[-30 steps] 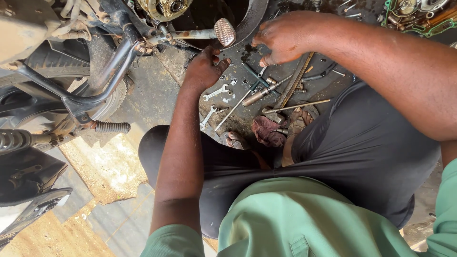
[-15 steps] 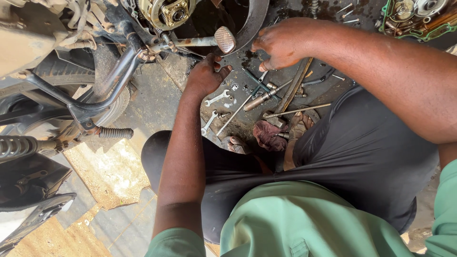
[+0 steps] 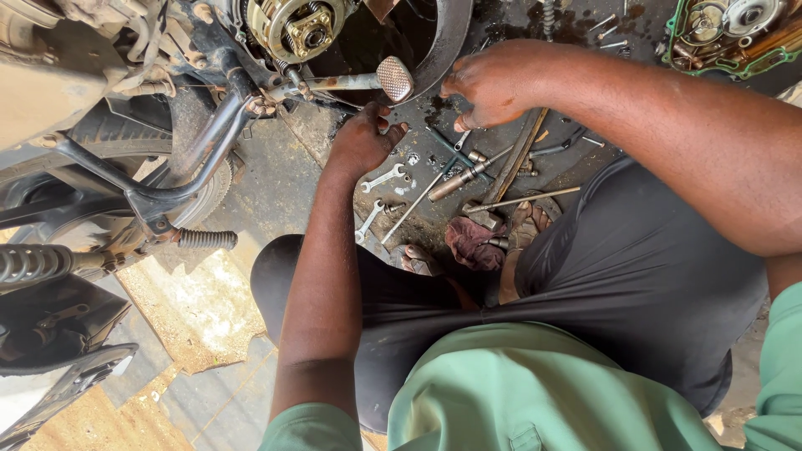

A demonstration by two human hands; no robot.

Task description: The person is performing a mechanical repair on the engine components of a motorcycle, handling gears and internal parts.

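Observation:
My left hand (image 3: 363, 140) reaches down to the oily ground just below a motorcycle's foot pedal (image 3: 394, 78), its fingers curled beside a small spanner (image 3: 383, 178). Whether it grips anything is hidden. My right hand (image 3: 493, 85) hovers over scattered tools, fingers bent down together above a small silver piece (image 3: 462, 140). I cannot tell if it holds that piece. A socket driver (image 3: 455, 177) and a long thin rod (image 3: 522, 199) lie between the hands and my knees.
The motorcycle's frame (image 3: 167, 196), its spring (image 3: 205, 240) and its exposed clutch (image 3: 301, 29) stand at the left and top. An engine cover with a green gasket (image 3: 727, 29) lies at the top right. A dirty rag (image 3: 472, 242) sits by my sandalled feet.
Both hands stay almost where they were. They sit slightly lower in the view now, and the right hand's fingers have drooped a little toward the tools.

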